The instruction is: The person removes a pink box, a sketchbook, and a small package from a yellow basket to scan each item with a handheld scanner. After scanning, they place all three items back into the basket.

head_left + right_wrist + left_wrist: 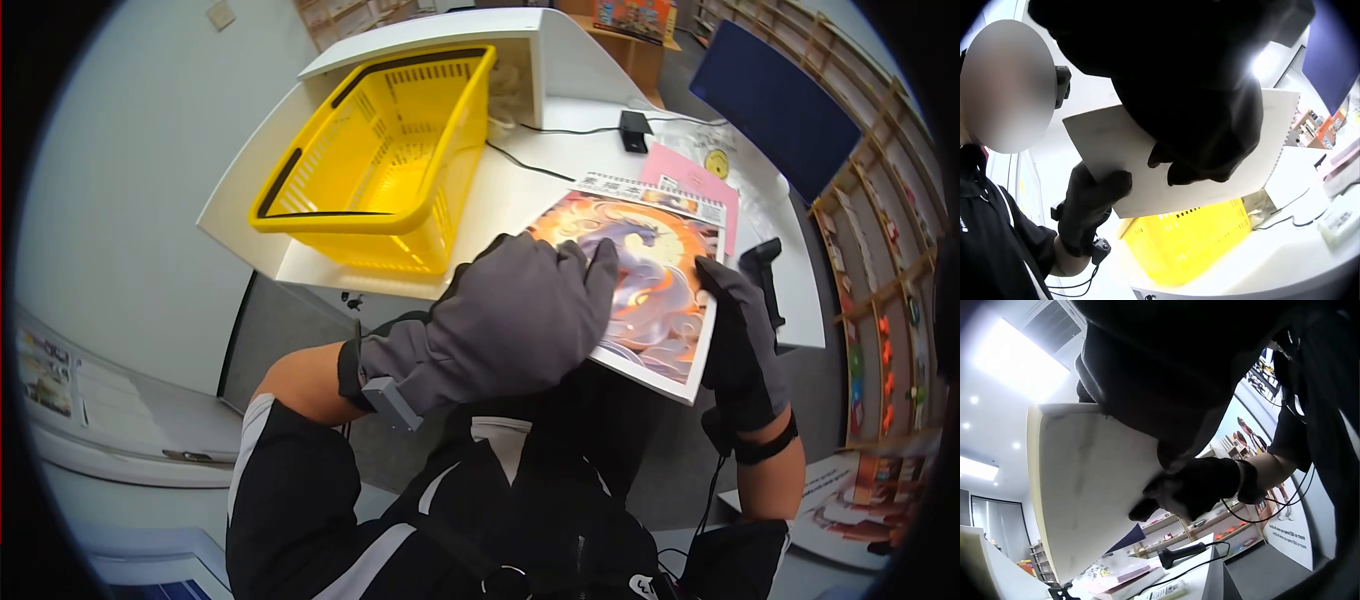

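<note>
Held up in front of the body is a spiral-bound sketchbook with an orange and lilac creature on its cover. The left hand, in a grey glove, grips its left side, fingers lying over the cover. On the right edge, the gloved right hand holds the book with its thumb at the front. Both wrist views face the plain pale back of the sketchbook. There the left hand has a digit against the back, and the right hand is at the edge.
A yellow basket stands on the white counter at the left. Beyond the book lie a pink item, a small black box and a clear plastic bag. A black handheld device and a monitor are at the right.
</note>
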Motion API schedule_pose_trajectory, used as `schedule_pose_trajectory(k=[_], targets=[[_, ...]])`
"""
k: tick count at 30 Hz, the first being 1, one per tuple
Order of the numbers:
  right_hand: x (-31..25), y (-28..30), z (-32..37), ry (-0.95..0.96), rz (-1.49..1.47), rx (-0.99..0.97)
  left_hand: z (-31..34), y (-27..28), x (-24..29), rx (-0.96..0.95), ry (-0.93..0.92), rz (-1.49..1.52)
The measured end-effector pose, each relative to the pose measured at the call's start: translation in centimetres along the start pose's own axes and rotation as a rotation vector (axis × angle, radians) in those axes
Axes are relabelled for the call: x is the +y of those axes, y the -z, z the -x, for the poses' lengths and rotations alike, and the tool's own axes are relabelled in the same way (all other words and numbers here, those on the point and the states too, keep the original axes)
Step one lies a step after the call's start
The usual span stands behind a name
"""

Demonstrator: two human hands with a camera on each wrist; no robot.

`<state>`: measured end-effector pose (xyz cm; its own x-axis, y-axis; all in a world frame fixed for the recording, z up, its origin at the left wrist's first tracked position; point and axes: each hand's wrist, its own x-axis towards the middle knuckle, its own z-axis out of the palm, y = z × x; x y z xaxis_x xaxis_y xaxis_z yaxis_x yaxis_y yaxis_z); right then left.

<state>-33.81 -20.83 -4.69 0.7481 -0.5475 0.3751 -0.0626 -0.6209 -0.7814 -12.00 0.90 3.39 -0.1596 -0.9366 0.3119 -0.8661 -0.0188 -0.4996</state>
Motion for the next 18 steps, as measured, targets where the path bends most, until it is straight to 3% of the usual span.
schedule_pose_trajectory(k=[2,3,4,6,7,9,10,13,15,16,18], targets=[[1.7,-0.7,0.2,-0.310,-0.333,0.114,0.4,-0.1,-0.5,0.020,-0.040,0.155],[1.9,-0.5,0.4,-0.302,-0.335,0.104,0.4,0.0,-1.0,0.029,-0.064,0.239],[2.1,-0.2,0.7,-0.137,-0.137,0.105,0.4,1.1,-1.8,0.027,-0.056,0.234],[2.1,0.3,0.8,0.194,0.262,0.116,0.8,4.6,-4.3,-0.058,0.014,0.758],[2.2,0.3,0.5,0.198,0.262,0.120,1.1,5.3,-5.5,-0.055,0.013,0.753],[2.3,0.2,0.2,0.128,0.111,0.246,1.5,5.9,-8.0,0.248,0.001,0.791],[2.4,-0.1,0.1,0.091,0.037,0.304,1.2,5.4,-9.3,0.250,0.001,0.793],[2.9,-0.9,0.1,0.100,0.016,0.291,0.0,3.7,-11.4,0.411,0.097,0.499],[3.0,-2.2,1.0,0.131,0.003,0.296,-0.5,4.3,-10.8,0.408,-0.117,0.556],[2.3,-2.4,1.3,0.188,0.040,0.278,-1.6,5.1,-10.9,0.414,-0.118,0.542],[0.7,-2.7,1.4,0.295,0.116,0.236,-3.9,6.9,-11.7,-0.097,0.411,0.971]])
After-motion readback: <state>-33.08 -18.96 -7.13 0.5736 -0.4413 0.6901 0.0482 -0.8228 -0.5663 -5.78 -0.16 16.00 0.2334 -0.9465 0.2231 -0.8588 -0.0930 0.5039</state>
